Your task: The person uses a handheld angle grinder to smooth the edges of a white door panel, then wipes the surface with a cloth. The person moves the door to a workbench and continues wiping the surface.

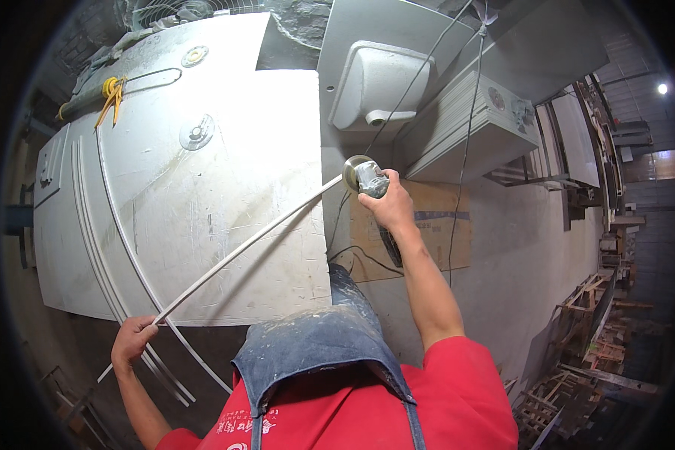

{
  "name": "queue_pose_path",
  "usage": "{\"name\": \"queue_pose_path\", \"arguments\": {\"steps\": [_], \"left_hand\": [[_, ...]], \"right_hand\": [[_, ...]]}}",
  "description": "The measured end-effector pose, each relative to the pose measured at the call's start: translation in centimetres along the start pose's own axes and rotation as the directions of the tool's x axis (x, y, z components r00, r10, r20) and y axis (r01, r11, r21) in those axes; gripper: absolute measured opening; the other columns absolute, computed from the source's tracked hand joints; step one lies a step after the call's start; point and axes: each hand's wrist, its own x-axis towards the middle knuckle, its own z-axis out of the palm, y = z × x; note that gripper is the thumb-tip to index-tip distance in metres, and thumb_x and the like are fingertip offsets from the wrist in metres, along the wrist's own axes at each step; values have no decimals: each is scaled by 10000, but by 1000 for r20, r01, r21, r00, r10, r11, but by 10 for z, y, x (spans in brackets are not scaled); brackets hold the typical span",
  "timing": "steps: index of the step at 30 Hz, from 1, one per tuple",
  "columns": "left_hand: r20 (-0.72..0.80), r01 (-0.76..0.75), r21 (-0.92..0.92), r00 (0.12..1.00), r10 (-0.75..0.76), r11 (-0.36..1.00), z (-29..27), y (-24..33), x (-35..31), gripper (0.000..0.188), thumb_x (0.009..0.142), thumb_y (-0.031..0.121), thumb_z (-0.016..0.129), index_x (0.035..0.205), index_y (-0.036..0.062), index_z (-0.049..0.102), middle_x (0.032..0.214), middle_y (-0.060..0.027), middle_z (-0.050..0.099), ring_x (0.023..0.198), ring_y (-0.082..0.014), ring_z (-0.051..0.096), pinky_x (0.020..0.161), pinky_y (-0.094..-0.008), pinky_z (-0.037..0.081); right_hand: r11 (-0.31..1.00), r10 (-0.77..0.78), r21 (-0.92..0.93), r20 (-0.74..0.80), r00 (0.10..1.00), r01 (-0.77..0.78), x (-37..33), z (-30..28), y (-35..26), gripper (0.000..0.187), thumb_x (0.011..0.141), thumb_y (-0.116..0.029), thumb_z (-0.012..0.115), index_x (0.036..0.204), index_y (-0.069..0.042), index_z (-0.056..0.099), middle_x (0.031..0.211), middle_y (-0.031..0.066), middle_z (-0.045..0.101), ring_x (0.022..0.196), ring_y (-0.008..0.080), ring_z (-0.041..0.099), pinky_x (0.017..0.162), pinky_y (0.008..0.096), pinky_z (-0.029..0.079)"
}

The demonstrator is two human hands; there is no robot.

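Observation:
My left hand (133,339) is closed round a long white strip (240,249) near its lower end, at the table's front left. The strip slants up across the table to the right, past the table edge. My right hand (390,202) grips an angle grinder (373,180) by its body, beyond the table's right side. The grinder's round disc (352,172) is at the strip's far end; whether the two touch I cannot tell. Several more white strips (90,225) lie lengthwise on the left of the white table (277,150), overhanging its front edge.
On the table lie a caulking gun (112,97) with orange handle and two loose discs, one grey (196,133), one yellowish (195,56). A white basin (379,86) and stacked slabs (465,127) stand at the back right. Cables hang near my right arm; cardboard (435,232) covers some floor.

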Motion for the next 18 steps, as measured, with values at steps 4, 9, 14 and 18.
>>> {"name": "queue_pose_path", "arguments": {"steps": [4, 9, 14, 18], "left_hand": [[-16, -18, 28, 1000, 18, 999, -1, 3, 3, 305, 897, 156, 627, 1125, 5, 763, 713, 66, 499, 677, -66, 451, 602, -275, 375], [-26, -32, 118, 999, 35, 992, -5, 12, 3, 311, 901, 172, 621, 1122, -4, 752, 692, 48, 490, 672, -74, 458, 602, -288, 381], [-44, -1, 62, 999, 4, 998, -4, 21, -5, 316, 897, 178, 627, 1124, -4, 751, 684, 30, 473, 668, -82, 446, 613, -291, 383], [-37, 2, 51, 999, 0, 999, -3, 23, -6, 310, 902, 167, 623, 1127, -7, 747, 687, 34, 469, 670, -80, 443, 609, -286, 378]], "right_hand": [[999, 33, 23, -60, 998, -31, 13, 1, 8, 778, 745, -400, 854, 1386, -129, 508, 1153, 244, 733, 1088, 430, 705, 949, 489, 550], [994, 75, 87, -93, 993, -67, -5, -3, -2, 786, 744, -433, 849, 1396, -143, 517, 1163, 237, 728, 1093, 414, 704, 953, 482, 545], [986, -167, 20, 238, 957, 167, -73, 1, -51, 775, 753, -411, 861, 1400, -191, 495, 1121, 214, 729, 1037, 427, 718, 912, 510, 561], [955, -286, 51, 438, 853, 294, -109, 19, -85, 795, 729, -319, 862, 1416, -152, 499, 1151, 229, 711, 1039, 433, 704, 895, 494, 577]]}}
